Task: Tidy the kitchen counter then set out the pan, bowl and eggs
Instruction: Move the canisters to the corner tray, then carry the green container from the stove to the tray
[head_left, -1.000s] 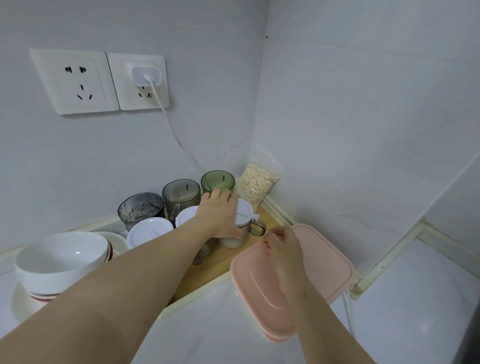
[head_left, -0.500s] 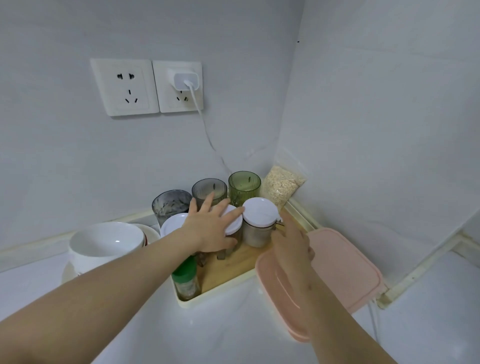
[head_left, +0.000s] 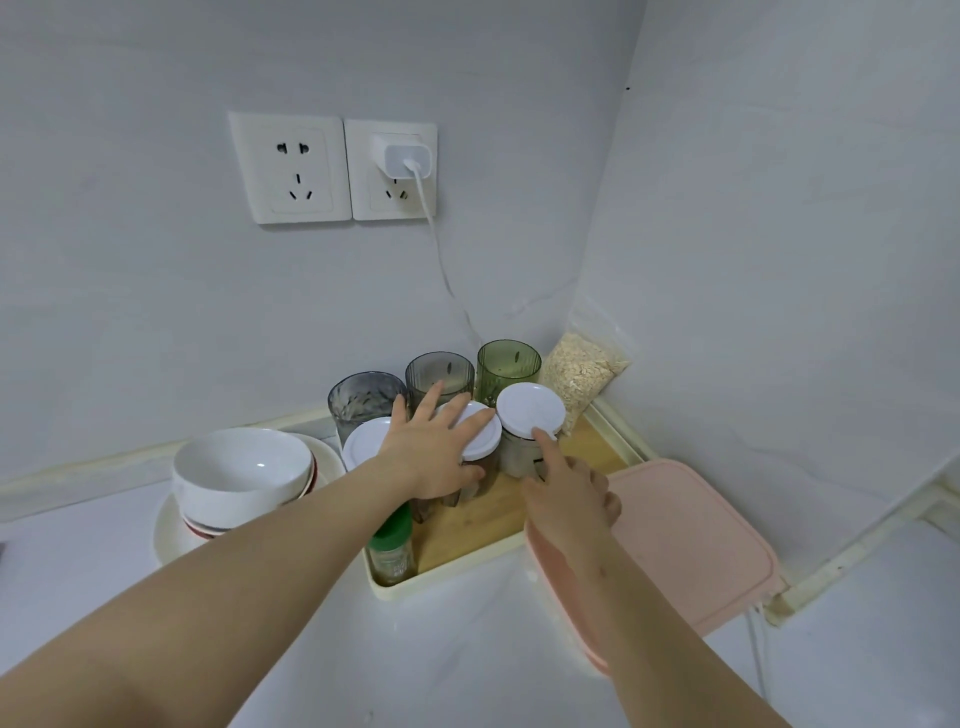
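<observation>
Plainly, the left hand (head_left: 436, 452) lay spread over the middle jar (head_left: 483, 441); the right hand (head_left: 569, 499) put 1 finger on the right jar (head_left: 530, 413), its remaining grip curled, hold unclear. The bowl (head_left: 241, 473) sat left of the tray (head_left: 447, 577). A shove could topple jars onto the glasses (head_left: 439, 371).

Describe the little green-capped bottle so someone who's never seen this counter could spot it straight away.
Below the double wall socket, in the counter's corner, sits a cream tray with a wooden floor. The bottle stands in the tray's near left corner. It is the only thing there with a green cap; the jars behind it have white lids.
</observation>
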